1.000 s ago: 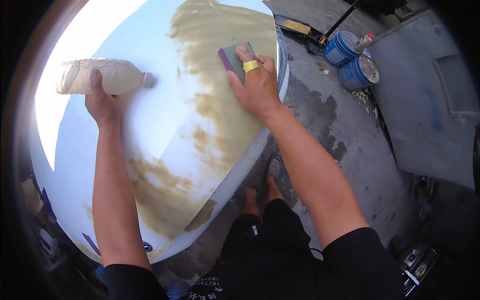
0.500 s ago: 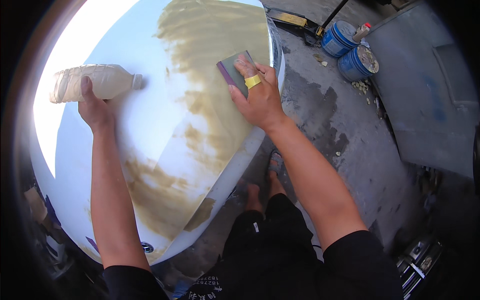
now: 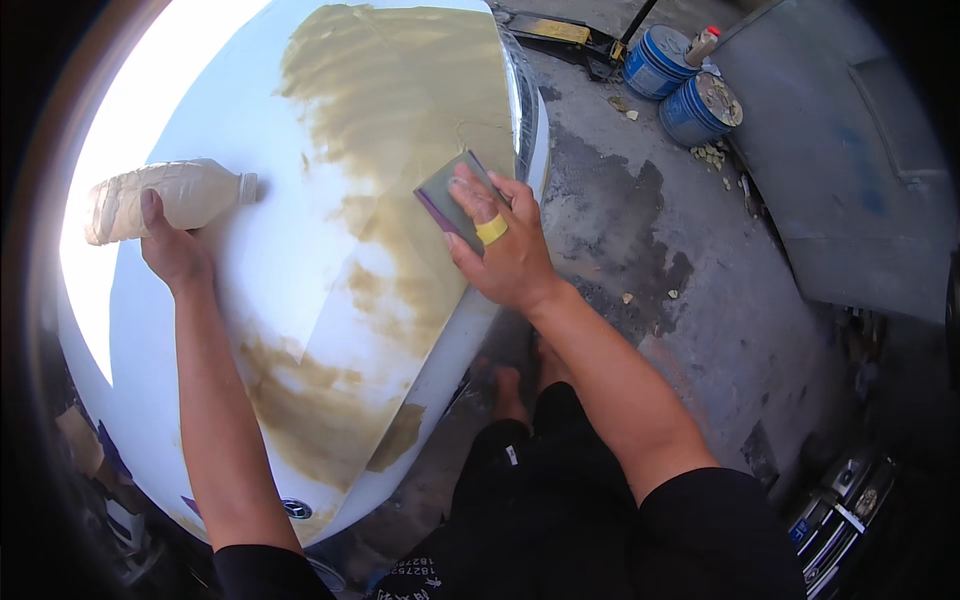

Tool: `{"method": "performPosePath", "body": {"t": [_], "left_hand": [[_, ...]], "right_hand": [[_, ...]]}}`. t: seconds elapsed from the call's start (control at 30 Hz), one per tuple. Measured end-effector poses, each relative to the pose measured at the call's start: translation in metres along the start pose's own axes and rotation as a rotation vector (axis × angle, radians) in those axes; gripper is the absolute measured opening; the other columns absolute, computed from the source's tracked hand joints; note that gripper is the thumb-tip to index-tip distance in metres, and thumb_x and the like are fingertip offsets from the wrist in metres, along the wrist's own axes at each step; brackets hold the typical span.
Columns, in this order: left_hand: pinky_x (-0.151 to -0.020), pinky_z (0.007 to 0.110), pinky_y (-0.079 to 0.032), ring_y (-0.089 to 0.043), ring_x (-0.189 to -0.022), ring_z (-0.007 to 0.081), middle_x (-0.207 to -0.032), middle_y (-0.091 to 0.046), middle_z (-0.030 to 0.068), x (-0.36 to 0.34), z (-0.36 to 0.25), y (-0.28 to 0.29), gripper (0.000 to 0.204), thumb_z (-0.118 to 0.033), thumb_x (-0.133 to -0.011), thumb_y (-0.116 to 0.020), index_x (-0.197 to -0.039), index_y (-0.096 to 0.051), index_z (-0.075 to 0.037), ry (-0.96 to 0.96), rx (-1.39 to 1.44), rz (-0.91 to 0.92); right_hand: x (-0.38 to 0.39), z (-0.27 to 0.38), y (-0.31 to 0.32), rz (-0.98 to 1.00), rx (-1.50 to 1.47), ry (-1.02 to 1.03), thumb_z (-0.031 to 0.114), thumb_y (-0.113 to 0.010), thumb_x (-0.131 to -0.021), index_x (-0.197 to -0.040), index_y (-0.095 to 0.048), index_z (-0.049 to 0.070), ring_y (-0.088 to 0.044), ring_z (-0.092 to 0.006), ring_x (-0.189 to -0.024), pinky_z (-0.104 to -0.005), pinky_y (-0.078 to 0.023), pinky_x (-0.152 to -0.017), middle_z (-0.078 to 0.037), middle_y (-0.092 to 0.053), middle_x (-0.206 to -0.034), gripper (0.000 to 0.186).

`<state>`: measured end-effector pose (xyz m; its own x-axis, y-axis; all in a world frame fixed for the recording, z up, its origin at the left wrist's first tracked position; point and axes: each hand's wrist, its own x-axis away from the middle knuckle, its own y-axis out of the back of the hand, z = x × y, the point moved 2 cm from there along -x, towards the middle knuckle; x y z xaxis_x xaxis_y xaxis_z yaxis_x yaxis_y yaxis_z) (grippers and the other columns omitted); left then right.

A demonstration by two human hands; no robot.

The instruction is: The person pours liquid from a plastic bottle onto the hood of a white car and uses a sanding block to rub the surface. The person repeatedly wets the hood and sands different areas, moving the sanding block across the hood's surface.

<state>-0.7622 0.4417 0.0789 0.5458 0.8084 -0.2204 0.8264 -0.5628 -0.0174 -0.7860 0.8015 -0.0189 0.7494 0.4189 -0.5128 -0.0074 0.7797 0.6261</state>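
Note:
My left hand point(image 3: 178, 250) is wrapped round a clear plastic bottle point(image 3: 175, 197), which lies on its side in the air over a white car hood point(image 3: 275, 260). Cloudy, pale liquid fills much of it, and its neck points right. My right hand point(image 3: 508, 250) grips a flat grey-green sanding block point(image 3: 452, 196) with a purple edge, pressed against the hood. Yellow tape point(image 3: 491, 230) circles one finger of that hand. Tan, smeared filler patches point(image 3: 400, 90) spread over the hood under and around the block.
A headlight point(image 3: 520, 95) borders the hood on the right. Beyond it, two blue buckets point(image 3: 692, 112) and a yellow-and-black floor jack point(image 3: 555, 30) stand on stained concrete. A grey panel point(image 3: 840, 150) rises at the right; a loose car grille point(image 3: 840, 525) lies lower right.
My right hand has slid the sanding block nearer to me across the filler. The bottle stays in my left hand, slightly lower in view. The whole view has shifted a little.

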Motion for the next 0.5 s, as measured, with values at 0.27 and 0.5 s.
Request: {"method": "performPosePath", "body": {"t": [0.27, 0.5], "left_hand": [[-0.102, 0.039, -0.045, -0.057, -0.117, 0.0269, -0.129, -0.056, 0.0152, -0.007, 0.003, 0.006, 0.066, -0.047, -0.095, -0.055, -0.134, -0.046, 0.006, -0.016, -0.020, 0.006], [-0.101, 0.039, -0.045, -0.057, -0.117, 0.0266, -0.129, -0.056, 0.0146, -0.003, 0.000, 0.008, 0.066, -0.048, -0.096, -0.054, -0.134, -0.047, 0.005, 0.002, -0.045, -0.023]], "right_hand": [[0.012, 0.018, 0.001, 0.043, -0.056, 0.028, 0.018, -0.073, -0.077, -0.121, -0.065, 0.011, -0.046, -0.0328, -0.122, -0.0461, -0.041, -0.097, -0.002, -0.052, -0.144, 0.045], [0.041, 0.045, -0.001, 0.082, -0.051, 0.029, 0.020, -0.073, -0.077, -0.121, -0.064, 0.009, -0.045, -0.0341, -0.121, -0.0461, -0.040, -0.099, -0.004, -0.052, -0.143, 0.046]]}}
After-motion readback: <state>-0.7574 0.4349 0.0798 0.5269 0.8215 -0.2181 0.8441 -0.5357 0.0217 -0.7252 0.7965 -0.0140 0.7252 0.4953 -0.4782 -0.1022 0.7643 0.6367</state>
